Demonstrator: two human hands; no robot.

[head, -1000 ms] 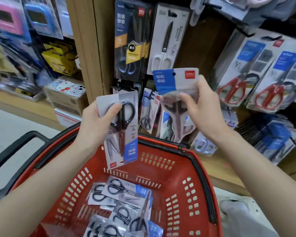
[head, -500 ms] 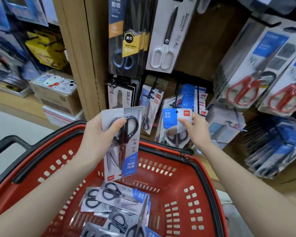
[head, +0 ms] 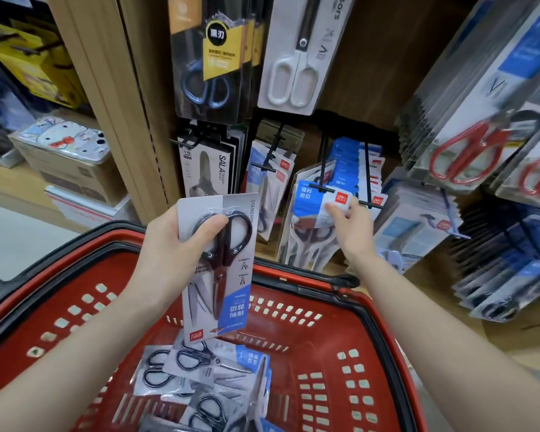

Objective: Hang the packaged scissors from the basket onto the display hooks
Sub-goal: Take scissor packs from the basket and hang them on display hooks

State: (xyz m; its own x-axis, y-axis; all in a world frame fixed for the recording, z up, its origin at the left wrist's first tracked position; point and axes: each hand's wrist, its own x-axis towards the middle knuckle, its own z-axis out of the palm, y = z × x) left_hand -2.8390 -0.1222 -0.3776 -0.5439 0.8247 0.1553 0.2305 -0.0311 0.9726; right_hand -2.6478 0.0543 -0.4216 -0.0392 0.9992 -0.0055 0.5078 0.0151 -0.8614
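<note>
My left hand [head: 172, 244] grips a grey-and-blue pack of black-handled scissors [head: 222, 275], held upside down above the red basket [head: 340, 353]. My right hand [head: 353, 226] pinches the top of a blue-and-white scissors pack [head: 312, 201] at the tip of a black display hook [head: 323, 182]. The hook's end crosses the pack's header; whether the pack hangs on it I cannot tell. Several more packs of black scissors [head: 194, 363] lie in the basket's bottom.
Rows of hooks carry other packs: white scissors [head: 296, 57], blue-handled scissors [head: 209, 73], red scissors [head: 468, 151], a SALA pack [head: 206, 169]. A wooden upright [head: 122, 104] stands left of them. Boxes [head: 66, 163] sit on the low shelf at left.
My right hand carried the blue-and-white pack down and forward from chest height to the hook. The left hand kept its pack in about the same place. The view moved closer to the display.
</note>
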